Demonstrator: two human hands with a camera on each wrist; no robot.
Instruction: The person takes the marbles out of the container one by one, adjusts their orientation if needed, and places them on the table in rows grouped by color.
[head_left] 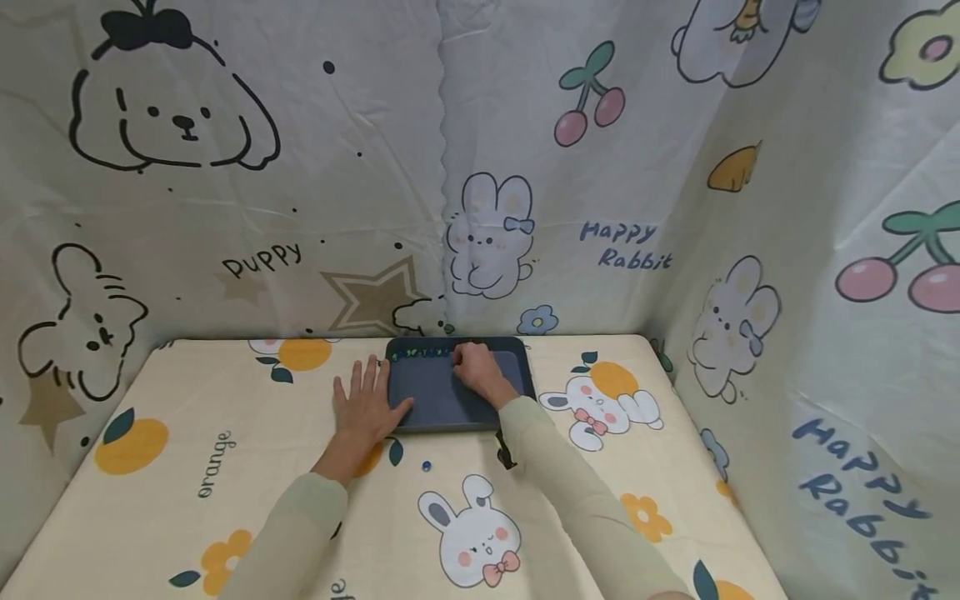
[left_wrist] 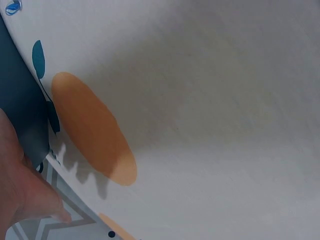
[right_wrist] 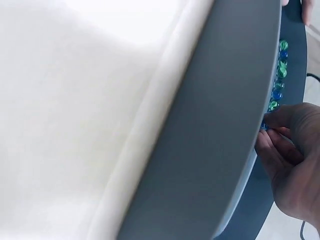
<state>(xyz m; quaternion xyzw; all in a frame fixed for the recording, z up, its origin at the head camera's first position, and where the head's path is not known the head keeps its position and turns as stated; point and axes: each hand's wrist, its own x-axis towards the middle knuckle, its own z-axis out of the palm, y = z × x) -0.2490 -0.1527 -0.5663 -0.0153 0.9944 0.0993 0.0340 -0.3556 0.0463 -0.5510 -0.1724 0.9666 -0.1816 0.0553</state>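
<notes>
In the head view, I am resting my left hand, fingers straight and spread, at nine o'clock of the dark blue-grey rectangular tray, probably steadying it. My right hand is working at its one o'clock, beside a row of small green and blue glass marbles lining the far edge, which is seemingly keeping them straight. A loose blue glass marble is lying on the cream printed cloth at seven o'clock. In the left wrist view, my left hand is showing at eight o'clock, gripping nothing. In the right wrist view, I am pinching a shiny blue glass marble at the row's six o'clock end, presumably because its smallness is demanding fingertips.
</notes>
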